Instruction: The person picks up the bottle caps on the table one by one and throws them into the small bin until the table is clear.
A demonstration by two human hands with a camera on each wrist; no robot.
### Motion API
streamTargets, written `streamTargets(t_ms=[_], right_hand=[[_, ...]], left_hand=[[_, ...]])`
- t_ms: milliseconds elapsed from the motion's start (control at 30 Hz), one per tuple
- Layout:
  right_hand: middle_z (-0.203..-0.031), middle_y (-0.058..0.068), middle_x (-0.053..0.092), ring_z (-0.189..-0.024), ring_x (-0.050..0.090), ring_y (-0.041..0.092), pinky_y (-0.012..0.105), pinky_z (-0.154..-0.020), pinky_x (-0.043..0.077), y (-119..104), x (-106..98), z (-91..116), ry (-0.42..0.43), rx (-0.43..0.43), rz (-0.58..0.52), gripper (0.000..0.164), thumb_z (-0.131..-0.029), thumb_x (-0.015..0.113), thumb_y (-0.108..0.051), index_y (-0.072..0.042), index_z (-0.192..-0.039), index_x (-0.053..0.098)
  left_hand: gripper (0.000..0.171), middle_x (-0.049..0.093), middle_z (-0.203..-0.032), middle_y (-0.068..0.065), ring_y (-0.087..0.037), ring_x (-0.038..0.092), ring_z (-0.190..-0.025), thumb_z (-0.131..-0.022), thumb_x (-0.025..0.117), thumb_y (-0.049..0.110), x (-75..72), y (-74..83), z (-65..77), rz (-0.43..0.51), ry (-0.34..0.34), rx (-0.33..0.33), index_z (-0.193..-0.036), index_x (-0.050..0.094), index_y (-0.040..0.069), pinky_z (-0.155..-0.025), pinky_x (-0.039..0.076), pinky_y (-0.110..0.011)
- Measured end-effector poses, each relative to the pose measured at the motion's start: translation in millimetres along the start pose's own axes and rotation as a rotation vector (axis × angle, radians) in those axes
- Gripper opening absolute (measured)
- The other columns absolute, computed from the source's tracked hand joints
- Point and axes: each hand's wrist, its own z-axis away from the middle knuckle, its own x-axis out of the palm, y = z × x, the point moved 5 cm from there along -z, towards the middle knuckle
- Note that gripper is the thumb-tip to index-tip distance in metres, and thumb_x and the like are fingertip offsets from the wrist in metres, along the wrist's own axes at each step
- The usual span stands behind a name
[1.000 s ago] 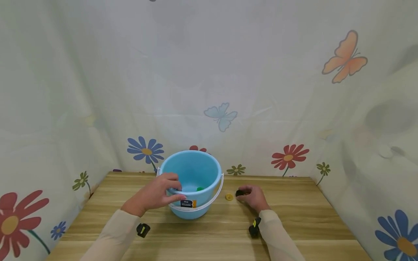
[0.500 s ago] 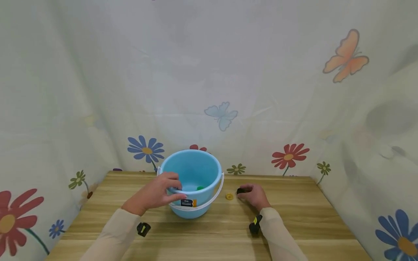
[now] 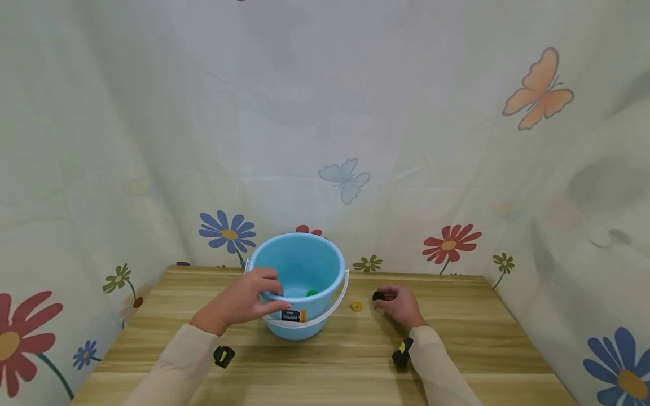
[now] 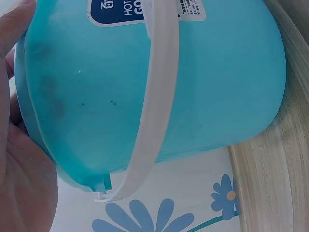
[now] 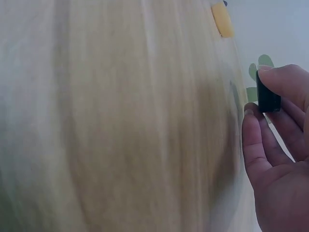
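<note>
My left hand (image 3: 249,296) grips the near left rim of a light blue bucket (image 3: 304,334), fingers over the inside and thumb outside. In the left wrist view the bucket (image 4: 217,92) shows its label and its white handle (image 4: 157,96), hanging down in front. A small green piece (image 3: 311,293) lies inside on the bottom, partly hidden by the rim. My right hand (image 3: 400,307) pinches a small black cap (image 5: 268,94) between thumb and fingers, right of the bucket. Left of that hand, a yellow cap (image 3: 357,305) lies on the table.
The wooden table (image 3: 315,378) ends at a pale curtain (image 3: 431,158) printed with flowers and butterflies. Black wrist cameras hang below both wrists, the left camera (image 3: 223,356) and the right camera (image 3: 402,355).
My right hand has shifted slightly right with the black cap, farther from the yellow cap. The left hand and the bucket have stayed in place.
</note>
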Motion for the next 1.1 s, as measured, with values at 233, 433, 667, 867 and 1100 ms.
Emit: streamTargets(t_ms=[233, 433, 667, 867, 1100], right_hand=[[-0.114, 0.011, 0.075, -0.108, 0.069, 0.026, 0.046, -0.096, 0.054, -10.5, -9.3, 2.7, 0.011, -0.03, -0.067, 0.037, -0.084, 0.085, -0.015, -0.008, -0.12, 0.074], [-0.117, 0.012, 0.074, -0.112, 0.069, 0.028, 0.042, -0.094, 0.057, -26.0, -17.9, 2.4, 0.011, -0.066, -0.133, 0.04, -0.085, 0.085, -0.019, -0.009, -0.122, 0.073], [-0.117, 0.01, 0.074, -0.108, 0.07, 0.024, 0.038, -0.092, 0.058, -47.5, -24.0, 6.2, -0.003, -0.123, -0.165, 0.044, -0.085, 0.086, -0.022, -0.011, -0.125, 0.072], [-0.116, 0.01, 0.073, -0.102, 0.069, 0.02, 0.029, -0.086, 0.058, -65.0, -27.6, 9.3, -0.018, -0.171, -0.199, 0.044, -0.085, 0.086, -0.023, -0.012, -0.125, 0.072], [-0.118, 0.015, 0.072, -0.1, 0.07, 0.017, 0.021, -0.083, 0.057, -84.5, -34.5, 13.2, -0.032, -0.201, -0.26, 0.048, -0.085, 0.086, -0.02, -0.003, -0.127, 0.069]], left_hand=[[0.022, 0.052, -0.086, 0.015, -0.006, 0.052, -0.086, -0.088, 0.077, 0.051, 0.5, 0.0, -0.2, 0.005, 0.006, 0.007, -0.082, 0.07, 0.031, -0.077, 0.051, -0.03], [0.021, 0.052, -0.085, 0.015, -0.006, 0.052, -0.086, -0.087, 0.078, 0.051, 0.5, -0.4, 0.0, 0.008, 0.012, 0.006, -0.082, 0.07, 0.032, -0.077, 0.051, -0.03], [0.021, 0.051, -0.085, 0.015, -0.006, 0.051, -0.085, -0.087, 0.078, 0.05, 0.9, -0.3, 0.2, 0.005, 0.005, -0.003, -0.081, 0.069, 0.032, -0.076, 0.05, -0.029], [0.02, 0.05, -0.084, 0.014, -0.007, 0.051, -0.085, -0.086, 0.08, 0.047, -0.3, 0.9, 0.7, 0.01, 0.006, -0.017, -0.081, 0.069, 0.032, -0.076, 0.05, -0.029], [0.019, 0.05, -0.085, 0.013, -0.008, 0.052, -0.086, -0.086, 0.081, 0.046, -0.8, 2.7, -0.5, 0.008, -0.004, -0.028, -0.082, 0.07, 0.031, -0.077, 0.051, -0.03]])
